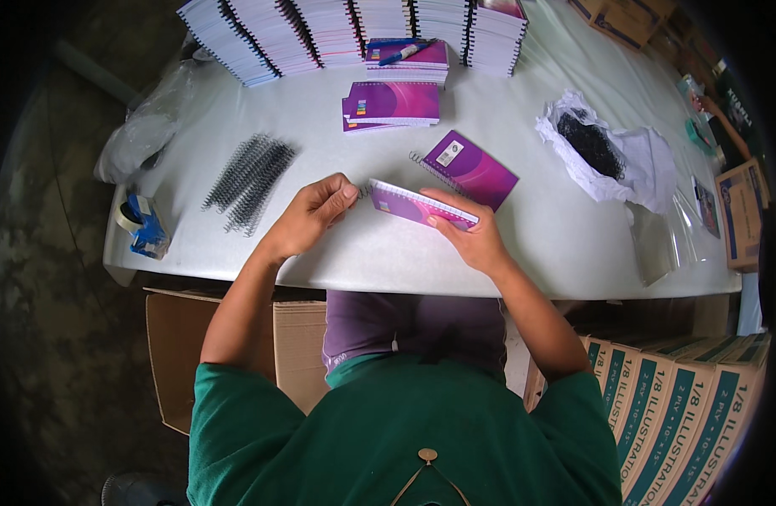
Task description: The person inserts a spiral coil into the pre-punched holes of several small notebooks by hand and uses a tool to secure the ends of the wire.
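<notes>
The left fingers hide part of the thin dark wire coil; the top edge cuts off the tall white-paged notebook stacks.

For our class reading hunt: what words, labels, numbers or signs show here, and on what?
Wording described, not copied:
Brown cartons, lower right: large readable letters and numbers.
Held notebook: cover print, too small.
Loose purple notebook: white label, too small.
Stacked purple notebooks: cover print, too small.
Dark garment, right edge: pale lettering, blurred.
Single carton, right: print too small.
</notes>
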Tool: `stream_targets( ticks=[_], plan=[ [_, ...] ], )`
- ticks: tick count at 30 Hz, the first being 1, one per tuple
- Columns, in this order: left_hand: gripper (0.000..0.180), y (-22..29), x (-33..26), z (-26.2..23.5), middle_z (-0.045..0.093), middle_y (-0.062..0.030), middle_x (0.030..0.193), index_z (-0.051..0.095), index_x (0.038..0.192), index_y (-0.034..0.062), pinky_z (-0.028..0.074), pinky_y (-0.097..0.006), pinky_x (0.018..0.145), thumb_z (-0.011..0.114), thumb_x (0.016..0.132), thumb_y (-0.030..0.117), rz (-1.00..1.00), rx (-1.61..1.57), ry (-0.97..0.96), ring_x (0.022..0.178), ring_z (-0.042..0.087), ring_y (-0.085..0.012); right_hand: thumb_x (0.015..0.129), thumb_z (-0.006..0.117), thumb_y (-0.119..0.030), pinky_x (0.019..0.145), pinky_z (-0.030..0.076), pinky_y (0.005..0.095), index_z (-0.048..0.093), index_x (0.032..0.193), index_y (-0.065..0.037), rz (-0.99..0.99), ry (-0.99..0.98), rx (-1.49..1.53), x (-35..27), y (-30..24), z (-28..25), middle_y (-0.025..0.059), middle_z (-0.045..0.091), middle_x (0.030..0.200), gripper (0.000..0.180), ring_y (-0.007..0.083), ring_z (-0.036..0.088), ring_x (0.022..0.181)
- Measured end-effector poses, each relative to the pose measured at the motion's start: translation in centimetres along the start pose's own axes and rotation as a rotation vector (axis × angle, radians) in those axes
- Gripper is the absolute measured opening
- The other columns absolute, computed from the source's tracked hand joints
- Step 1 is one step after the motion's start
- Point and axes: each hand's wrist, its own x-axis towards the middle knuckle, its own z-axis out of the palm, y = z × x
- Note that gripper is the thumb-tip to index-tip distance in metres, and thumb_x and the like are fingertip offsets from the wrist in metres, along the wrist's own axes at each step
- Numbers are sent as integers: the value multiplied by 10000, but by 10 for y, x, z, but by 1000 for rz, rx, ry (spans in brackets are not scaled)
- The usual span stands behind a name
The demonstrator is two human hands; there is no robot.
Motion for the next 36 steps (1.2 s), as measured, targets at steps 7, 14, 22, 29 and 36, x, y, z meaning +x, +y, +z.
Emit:
stream_targets(
  ticks=[7,14,22,29,36],
  plan=[
    [393,7,11,-12,467,33,615,560,765,61,326,-212,489,494,933,409,-207,-80,-110,535,403,-60,849,608,-13,806,483,243,596,1143,11,35,-45,-33,-3,0,-3,100,665,1034,295,108,610,896],
    [246,25,18,-12,581,-10,807,596,943,45,429,-284,715,696,800,219,420,298,10,783,528,-137,849,613,-30,760,494,241,605,1140,-17,-5,-26,-32,-3,-3,-1,106,676,1000,291,106,623,845],
    [697,44,0,11,453,-199,1262,456,1229,32,297,-458,957,707,708,420,604,1230,223,1118,464,-352,837,603,-7,731,507,277,607,1130,-22,-27,-48,-143,-15,-13,9,149,662,1002,293,213,662,842],
    [1031,-53,-42,53,239,-309,1411,277,1356,-75,-28,-625,1034,370,749,754,852,1315,410,1330,117,-497,793,579,61,729,522,323,585,1160,-48,-127,72,-168,-38,-14,34,136,648,1042,383,286,651,876],
    [1103,-101,-77,77,271,-422,1324,292,1312,-148,-18,-710,970,320,742,796,799,1363,90,1335,87,-505,736,555,99,753,529,355,567,1193,-59,-192,-4,-201,-47,-12,49,121,629,1096,484,284,644,893]
  ],
)
